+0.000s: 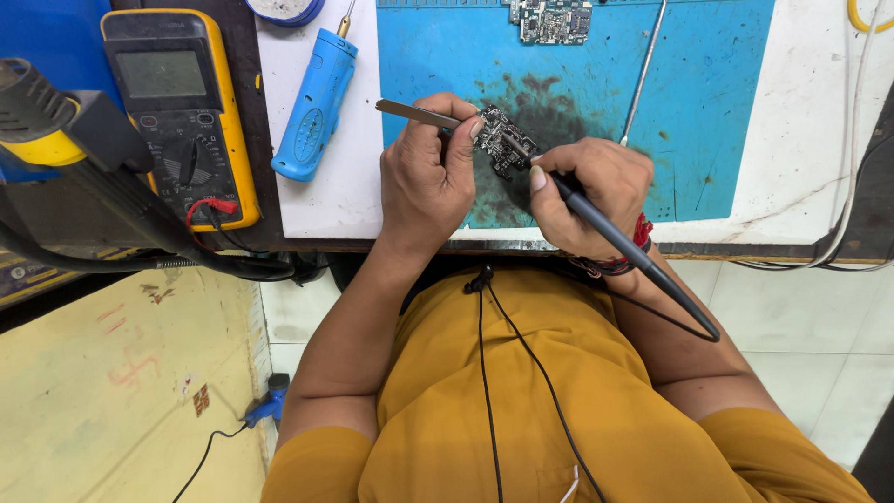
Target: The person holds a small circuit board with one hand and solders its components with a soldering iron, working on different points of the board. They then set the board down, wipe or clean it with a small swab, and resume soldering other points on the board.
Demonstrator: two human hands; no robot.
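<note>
**Circuit board held and worked at bench edge**

A yellow multimeter (182, 116) and a blue handheld tool (315, 93) are noted at the left. Metal tweezers (419, 114) are clenched in the left hand (426, 182), which steadies the small circuit board (503, 142) over the stained blue mat (689, 102). A dark soldering iron (615, 237) is grasped pen-fashion in the right hand (591, 196), its tip laid on the board.

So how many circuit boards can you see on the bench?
2. One small circuit board is on the blue mat, between the left hand and right hand; another board lies at the mat's top edge, partly cut off.
</note>
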